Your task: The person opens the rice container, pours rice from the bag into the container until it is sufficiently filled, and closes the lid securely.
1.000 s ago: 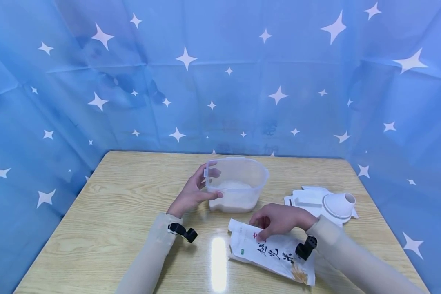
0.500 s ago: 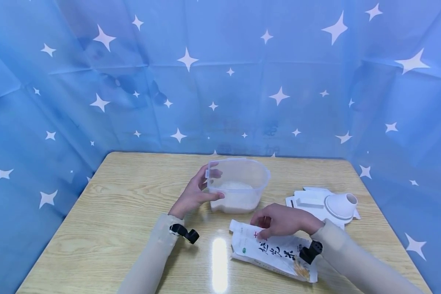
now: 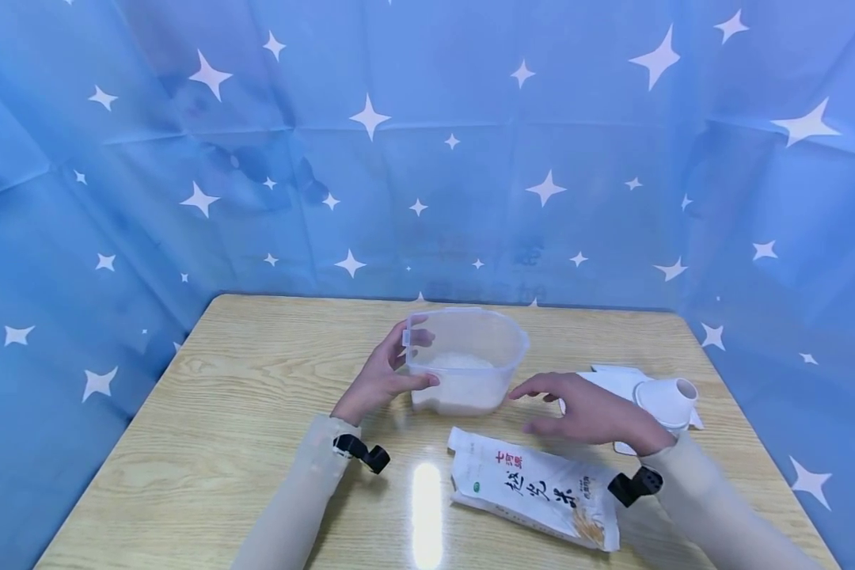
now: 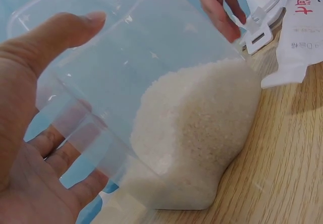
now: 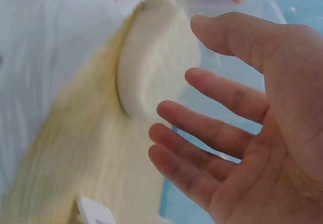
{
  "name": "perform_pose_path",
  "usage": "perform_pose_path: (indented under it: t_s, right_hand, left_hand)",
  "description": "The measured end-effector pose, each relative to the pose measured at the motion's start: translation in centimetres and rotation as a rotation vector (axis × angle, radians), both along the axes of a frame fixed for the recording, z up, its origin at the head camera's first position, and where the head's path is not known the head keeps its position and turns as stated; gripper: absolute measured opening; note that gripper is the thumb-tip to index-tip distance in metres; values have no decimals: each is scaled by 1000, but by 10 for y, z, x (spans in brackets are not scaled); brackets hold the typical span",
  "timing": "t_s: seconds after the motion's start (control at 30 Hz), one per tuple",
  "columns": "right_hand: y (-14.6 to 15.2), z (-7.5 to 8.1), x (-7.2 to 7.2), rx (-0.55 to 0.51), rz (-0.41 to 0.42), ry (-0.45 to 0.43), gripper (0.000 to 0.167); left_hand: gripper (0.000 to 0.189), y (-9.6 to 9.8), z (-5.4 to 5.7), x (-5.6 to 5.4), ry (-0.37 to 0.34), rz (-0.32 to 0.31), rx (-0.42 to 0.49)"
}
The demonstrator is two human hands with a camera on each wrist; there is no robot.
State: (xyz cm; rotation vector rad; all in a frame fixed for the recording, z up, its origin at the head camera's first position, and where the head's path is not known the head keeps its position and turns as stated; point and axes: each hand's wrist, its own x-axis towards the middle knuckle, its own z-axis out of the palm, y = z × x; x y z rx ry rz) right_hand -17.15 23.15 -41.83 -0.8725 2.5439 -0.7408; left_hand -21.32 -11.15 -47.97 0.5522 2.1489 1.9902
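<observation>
A clear plastic container [image 3: 507,348] stands on the table with white rice [image 4: 192,128] heaped in its bottom. My left hand [image 3: 379,380] grips its left side, thumb at the near wall and fingers round behind. To the right of the container, my right hand [image 3: 587,408] hovers with its fingers spread and nothing between them. A white rice bag [image 3: 534,495], flattened and printed with dark and red characters, lies on the table just below that hand. In the right wrist view the right palm [image 5: 262,148] faces the container, fingers loosely extended.
Partly behind the right hand, a white plastic part with a round spout [image 3: 666,402] lies on the right of the wooden table [image 3: 256,396]. Blue star-printed cloth [image 3: 427,158] hangs along the table's back and sides.
My right hand has let go of the rice bag and moved up and right, its fingers opening toward the container. The left hand keeps its grip on the container.
</observation>
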Motion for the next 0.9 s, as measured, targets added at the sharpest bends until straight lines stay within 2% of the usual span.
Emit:
perform_pose_path:
  t_s: [0.23,0.4,0.6,0.9]
  right_hand:
    - [20,1,2,17,-135,125,53]
    - [38,-3,0,53,-174,196,57]
    - [61,-12,-1,99,-214,224,59]
    - [89,-27,0,127,-218,325,55]
  left_hand:
    - [89,0,-1,1,-2,1,-5]
    - [89,1,-1,0,-2,3,-7]
    - [90,2,-3,0,-10,4,5]
    - [89,2,-4,0,-14,15,6]
